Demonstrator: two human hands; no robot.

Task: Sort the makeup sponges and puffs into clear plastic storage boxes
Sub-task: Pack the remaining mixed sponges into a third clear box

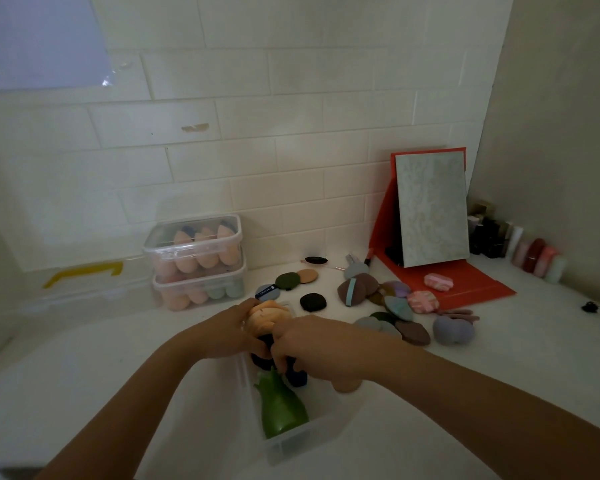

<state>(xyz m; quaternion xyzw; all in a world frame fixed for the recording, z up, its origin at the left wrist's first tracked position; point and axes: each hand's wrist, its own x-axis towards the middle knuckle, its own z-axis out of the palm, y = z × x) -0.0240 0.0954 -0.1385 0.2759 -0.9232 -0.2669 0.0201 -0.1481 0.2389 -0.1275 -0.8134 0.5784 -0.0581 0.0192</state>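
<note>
Both left hand [227, 334], right hand [314, 346] hide dark sponges [298, 378]; grips unclear.

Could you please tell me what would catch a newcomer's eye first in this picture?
Dead centre, the left hand grips a peach sponge and the right hand curls beside it, above an open clear box holding a green sponge. Behind them to the left stand two stacked lidded boxes of mostly peach sponges. To the right, loose puffs in many colours lie scattered near a red stand.
</note>
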